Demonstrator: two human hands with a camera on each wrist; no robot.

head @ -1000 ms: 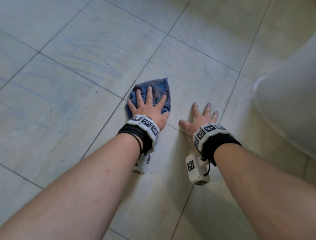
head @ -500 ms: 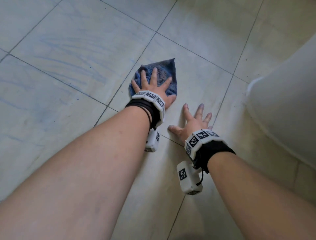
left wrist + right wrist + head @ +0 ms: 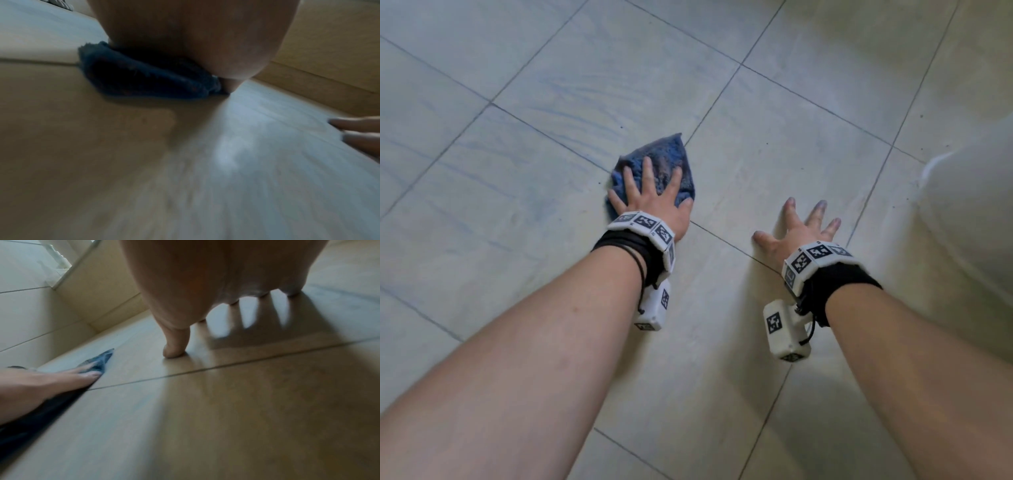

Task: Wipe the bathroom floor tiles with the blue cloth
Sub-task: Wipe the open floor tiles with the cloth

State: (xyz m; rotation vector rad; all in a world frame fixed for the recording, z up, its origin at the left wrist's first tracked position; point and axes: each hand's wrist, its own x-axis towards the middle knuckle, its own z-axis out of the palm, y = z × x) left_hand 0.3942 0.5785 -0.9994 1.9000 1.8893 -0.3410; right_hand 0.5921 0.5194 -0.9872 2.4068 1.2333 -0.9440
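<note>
The blue cloth (image 3: 664,161) lies bunched on the pale floor tiles (image 3: 551,240), over a grout crossing. My left hand (image 3: 650,195) presses flat on it with spread, straight fingers; the cloth's pointed far corner sticks out beyond the fingertips. In the left wrist view the cloth (image 3: 144,78) bulges out from under the palm. My right hand (image 3: 794,229) rests flat on a bare tile to the right, fingers spread, holding nothing. The right wrist view shows its thumb (image 3: 174,344) touching the floor, and the cloth (image 3: 100,360) off to the left under my left hand (image 3: 61,379).
A large white rounded fixture (image 3: 969,240) stands close at the right, near my right hand. Faint bluish wipe streaks (image 3: 571,99) mark the tiles at the upper left. A wall base and a window frame (image 3: 68,266) show at the far left of the right wrist view.
My left hand pushed the cloth forward, then drew it back and to the left across the grout line. My right hand stayed planted on its tile.
</note>
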